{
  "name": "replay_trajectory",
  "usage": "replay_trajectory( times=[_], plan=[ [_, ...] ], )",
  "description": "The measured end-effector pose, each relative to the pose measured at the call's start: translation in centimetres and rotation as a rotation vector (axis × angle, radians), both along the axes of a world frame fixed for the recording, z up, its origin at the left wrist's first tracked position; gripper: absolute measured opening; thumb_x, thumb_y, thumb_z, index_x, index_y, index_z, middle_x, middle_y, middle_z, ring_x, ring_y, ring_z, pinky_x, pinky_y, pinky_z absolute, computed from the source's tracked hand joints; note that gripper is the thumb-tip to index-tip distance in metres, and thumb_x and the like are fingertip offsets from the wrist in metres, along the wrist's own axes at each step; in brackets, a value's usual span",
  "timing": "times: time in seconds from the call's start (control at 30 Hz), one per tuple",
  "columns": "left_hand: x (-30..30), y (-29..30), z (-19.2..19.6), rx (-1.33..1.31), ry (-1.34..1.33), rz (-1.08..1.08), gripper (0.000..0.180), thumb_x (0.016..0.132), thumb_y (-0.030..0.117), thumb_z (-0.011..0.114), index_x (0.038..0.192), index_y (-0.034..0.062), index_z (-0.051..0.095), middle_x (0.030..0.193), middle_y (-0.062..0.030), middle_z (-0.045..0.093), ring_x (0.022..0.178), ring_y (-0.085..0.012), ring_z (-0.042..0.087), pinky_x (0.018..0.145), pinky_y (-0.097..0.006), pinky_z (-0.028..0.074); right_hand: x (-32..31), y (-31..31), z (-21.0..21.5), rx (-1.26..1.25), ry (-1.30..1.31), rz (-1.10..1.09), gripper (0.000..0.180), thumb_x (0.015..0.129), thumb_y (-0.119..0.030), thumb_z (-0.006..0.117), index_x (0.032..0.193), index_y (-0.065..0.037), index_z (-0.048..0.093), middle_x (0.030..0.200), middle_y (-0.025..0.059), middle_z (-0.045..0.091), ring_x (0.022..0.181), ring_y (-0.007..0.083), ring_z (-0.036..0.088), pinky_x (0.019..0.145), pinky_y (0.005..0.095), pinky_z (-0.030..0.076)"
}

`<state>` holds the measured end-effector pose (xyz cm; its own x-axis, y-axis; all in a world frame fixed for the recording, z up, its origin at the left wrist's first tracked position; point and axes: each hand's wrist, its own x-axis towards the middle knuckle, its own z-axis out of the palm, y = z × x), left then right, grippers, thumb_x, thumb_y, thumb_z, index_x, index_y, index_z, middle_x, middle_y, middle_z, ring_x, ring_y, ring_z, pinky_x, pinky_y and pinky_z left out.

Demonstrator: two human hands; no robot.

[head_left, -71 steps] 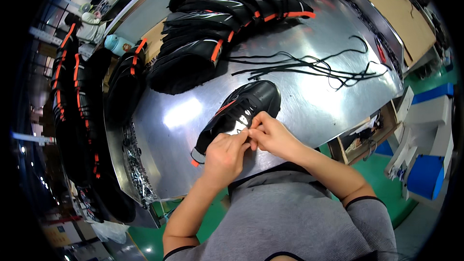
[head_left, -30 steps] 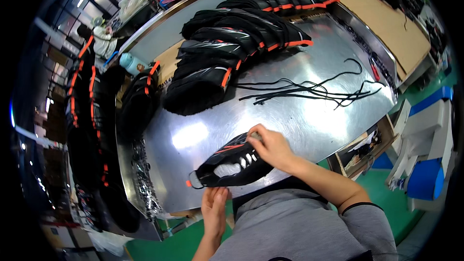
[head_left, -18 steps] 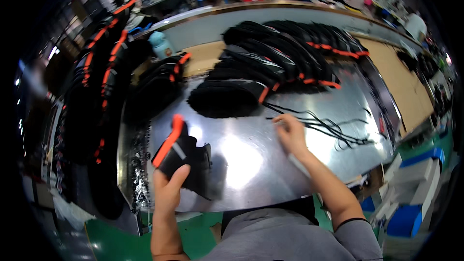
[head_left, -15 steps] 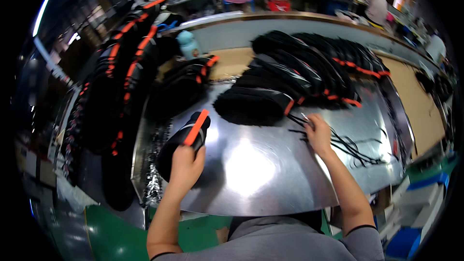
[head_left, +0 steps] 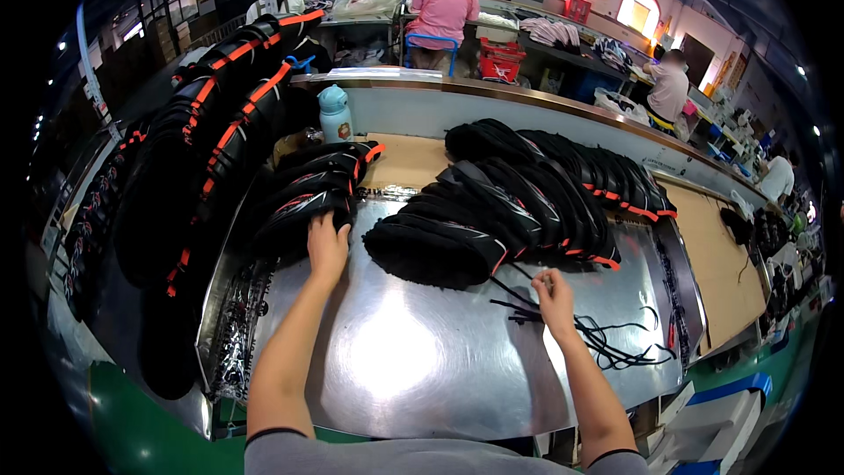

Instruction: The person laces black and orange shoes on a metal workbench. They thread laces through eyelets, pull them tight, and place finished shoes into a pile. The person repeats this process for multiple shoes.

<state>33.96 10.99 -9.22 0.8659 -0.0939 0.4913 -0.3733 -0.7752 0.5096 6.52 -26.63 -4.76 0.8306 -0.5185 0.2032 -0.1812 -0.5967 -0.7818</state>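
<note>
My left hand (head_left: 327, 246) has its fingers spread against the nearest piece in a short row of black fleece-lined shoe uppers (head_left: 303, 202) with orange edging, left of centre. It appears to rest on that upper rather than grip it. At right, my right hand (head_left: 554, 301) is closed, fingertips pinched on what looks like a black lace. More loose black laces (head_left: 607, 341) spread beneath and beside it over the metal tabletop (head_left: 475, 361). Just beyond that hand lies a larger row of the same uppers (head_left: 440, 251), fleecy openings facing me.
Tall stacks of orange-edged uppers (head_left: 163, 193) line the left side. A light-blue bottle (head_left: 335, 114) stands behind the short row, before a low partition (head_left: 404, 110). Cardboard (head_left: 716, 255) covers the right side. Beyond, a person in pink (head_left: 444, 4) sits near red crates (head_left: 501, 62).
My left hand has moved the single upper forward to the short row and loosened its hold. My right hand stays pinched by the laces. The view has tilted upward.
</note>
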Motion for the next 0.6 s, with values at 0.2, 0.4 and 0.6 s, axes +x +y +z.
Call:
replay_trajectory(
  times=[0.2, 0.4, 0.6],
  plan=[
    [-5.4, -3.4, -0.1, -0.394, 0.108, -0.225, 0.034, 0.091, 0.016, 0.070, 0.121, 0.0007, 0.061, 0.114, -0.0179, 0.064, 0.102, -0.0340, 0.064, 0.083, -0.039, 0.050, -3.3, 6.1, 12.5, 0.816, -0.274, 0.311, 0.026, 0.095, -0.008, 0.065, 0.121, -0.001, 0.061, 0.093, 0.0020, 0.065, 0.059, 0.0032, 0.043, 0.052, 0.0202, 0.032],
    [-5.3, -2.4, 2.0, -0.297, 0.030, -0.058, 0.012, 0.092, 0.007, 0.061, 0.103, 0.0036, 0.060, 0.100, -0.0198, 0.066, 0.097, -0.0421, 0.063, 0.083, -0.046, 0.048, -10.6, 6.3, 20.0, 0.866, -0.415, 0.412, 0.028, 0.096, -0.004, 0.063, 0.124, 0.000, 0.062, 0.097, 0.0018, 0.066, 0.052, -0.0017, 0.036, 0.045, 0.0154, 0.026],
    [-13.8, -1.9, 12.3, -0.849, -0.152, -0.188, 0.017, 0.092, 0.000, 0.063, 0.108, 0.0031, 0.060, 0.100, -0.0082, 0.063, 0.092, -0.0185, 0.057, 0.084, -0.029, 0.046, -16.6, 4.3, 8.9, 1.243, 0.012, 0.331, 0.014, 0.097, -0.005, 0.063, 0.111, -0.002, 0.062, 0.097, 0.0031, 0.066, 0.051, -0.0003, 0.036, 0.044, 0.0163, 0.026]
  ],
)
